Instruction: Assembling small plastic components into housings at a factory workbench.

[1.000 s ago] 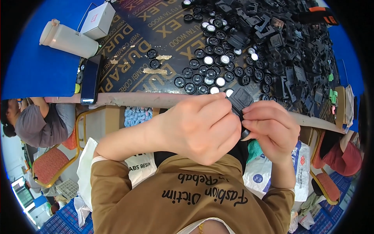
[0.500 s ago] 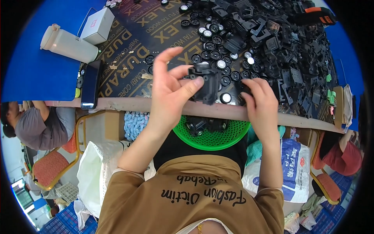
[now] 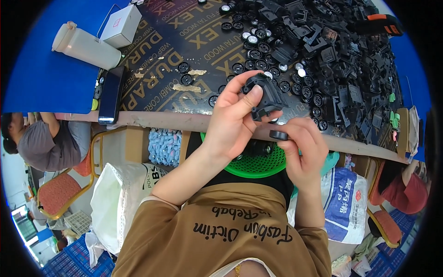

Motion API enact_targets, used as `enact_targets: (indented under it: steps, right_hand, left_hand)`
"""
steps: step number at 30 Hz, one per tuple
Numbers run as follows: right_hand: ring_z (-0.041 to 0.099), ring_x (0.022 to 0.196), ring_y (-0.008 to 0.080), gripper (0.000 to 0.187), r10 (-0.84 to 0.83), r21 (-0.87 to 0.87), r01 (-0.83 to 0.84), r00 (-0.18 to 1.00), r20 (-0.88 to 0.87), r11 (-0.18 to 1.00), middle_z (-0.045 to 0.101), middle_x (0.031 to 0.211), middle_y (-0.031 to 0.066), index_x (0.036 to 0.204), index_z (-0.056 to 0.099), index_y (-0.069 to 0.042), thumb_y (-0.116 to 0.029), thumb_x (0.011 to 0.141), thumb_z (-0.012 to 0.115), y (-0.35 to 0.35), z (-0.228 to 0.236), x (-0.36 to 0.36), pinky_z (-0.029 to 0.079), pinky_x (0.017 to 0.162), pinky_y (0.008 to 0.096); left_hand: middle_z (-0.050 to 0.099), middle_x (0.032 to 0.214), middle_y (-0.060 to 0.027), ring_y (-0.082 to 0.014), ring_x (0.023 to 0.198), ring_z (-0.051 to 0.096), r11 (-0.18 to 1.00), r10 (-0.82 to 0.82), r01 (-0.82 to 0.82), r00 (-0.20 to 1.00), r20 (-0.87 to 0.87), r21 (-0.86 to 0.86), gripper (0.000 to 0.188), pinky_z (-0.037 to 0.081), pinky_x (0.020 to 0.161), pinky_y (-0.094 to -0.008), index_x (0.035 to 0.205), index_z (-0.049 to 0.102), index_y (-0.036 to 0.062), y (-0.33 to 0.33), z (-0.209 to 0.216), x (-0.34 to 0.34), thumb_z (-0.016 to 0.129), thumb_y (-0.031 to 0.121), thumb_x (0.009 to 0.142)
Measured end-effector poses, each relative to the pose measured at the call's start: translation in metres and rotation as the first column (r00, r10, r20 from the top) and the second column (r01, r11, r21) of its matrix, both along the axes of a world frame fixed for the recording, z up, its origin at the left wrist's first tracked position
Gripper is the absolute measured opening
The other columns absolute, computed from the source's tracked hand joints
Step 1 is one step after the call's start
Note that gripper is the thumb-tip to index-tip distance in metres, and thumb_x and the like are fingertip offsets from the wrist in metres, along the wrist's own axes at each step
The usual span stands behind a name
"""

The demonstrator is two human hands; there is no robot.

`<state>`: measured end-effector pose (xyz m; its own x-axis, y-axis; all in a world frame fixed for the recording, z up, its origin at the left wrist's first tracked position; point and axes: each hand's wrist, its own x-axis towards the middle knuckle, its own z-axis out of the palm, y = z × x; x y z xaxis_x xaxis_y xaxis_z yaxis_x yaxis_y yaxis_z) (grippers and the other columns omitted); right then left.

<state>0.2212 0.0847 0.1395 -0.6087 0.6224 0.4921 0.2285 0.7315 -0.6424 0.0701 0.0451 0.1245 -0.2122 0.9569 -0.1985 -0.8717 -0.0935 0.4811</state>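
My left hand (image 3: 240,102) grips a black plastic toy vehicle body (image 3: 270,94) above the table's front edge, thumb pressed on top and fingers around its side. Just below and to the right, my right hand (image 3: 306,150) pinches a small black wheel (image 3: 278,135) between thumb and fingers. The wheel is close to the body but apart from it. Under both hands, a green perforated basket (image 3: 249,170) sits at my lap with dark plastic parts inside, partly hidden by my arms.
Loose wheels (image 3: 255,54) lie mid-table beside a large heap of black plastic parts (image 3: 332,60). An orange-and-black tool (image 3: 380,25) rests at the far right. On the left are a phone (image 3: 111,94), a pale bottle (image 3: 85,46) and a white box (image 3: 121,25). Sacks (image 3: 115,207) flank my legs.
My left hand has moved right and turned the vehicle body to a tilt. My right hand has come down from the table to its front edge, with a wheel now visible in its fingers.
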Motion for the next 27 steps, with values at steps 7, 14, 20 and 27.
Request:
enact_targets:
  steps: [7,14,20,27]
  right_hand:
    - [0.060,0.074,0.0242,0.021,-0.035,-0.061,0.027,0.991,-0.132,0.998,0.062,0.083,0.0102,0.088,0.066,-0.002,-0.003,0.067,0.070,-0.005,-0.012,-0.010,0.047,0.064,0.0302]
    - [0.061,0.072,0.0263,0.021,-0.105,-0.099,0.078,0.943,-0.316,0.992,0.063,0.081,0.0125,0.086,0.060,0.001,0.002,0.068,0.070,-0.016,-0.026,-0.010,0.049,0.066,0.0327]
    - [0.061,0.071,0.0261,0.022,-0.096,-0.061,0.077,0.895,-0.436,0.995,0.063,0.082,0.0137,0.088,0.055,0.000,0.001,0.072,0.070,-0.019,-0.035,-0.011,0.050,0.067,0.0326]
    - [0.056,0.059,0.0217,0.034,-0.063,0.116,0.108,0.939,-0.337,0.987,0.059,0.072,0.0105,0.102,0.060,0.002,0.004,0.069,0.066,-0.012,-0.024,-0.013,0.044,0.053,0.0287]
  left_hand:
    - [0.056,0.099,-0.0056,-0.0154,0.085,0.059,0.997,0.070,-0.065,0.988,-0.138,0.041,0.031,0.052,0.071,-0.0284,0.119,0.045,0.0073,-0.003,0.003,0.014,0.053,0.009,0.090]
    - [0.052,0.099,-0.0038,-0.0087,0.085,0.054,0.978,0.167,-0.128,0.954,-0.248,0.165,0.031,0.048,0.074,-0.0218,0.116,0.044,0.0040,-0.008,0.004,0.021,0.055,0.002,0.087]
    - [0.051,0.099,-0.0049,-0.0079,0.086,0.053,0.961,0.241,-0.154,0.878,-0.414,0.231,0.030,0.048,0.074,-0.0215,0.116,0.042,0.0039,-0.012,-0.003,0.025,0.053,0.002,0.088]
    - [0.050,0.101,-0.0049,-0.0083,0.090,0.051,0.969,0.199,-0.130,0.914,-0.353,0.209,0.030,0.045,0.078,-0.0222,0.117,0.042,0.0044,-0.021,-0.002,0.029,0.051,0.000,0.088]
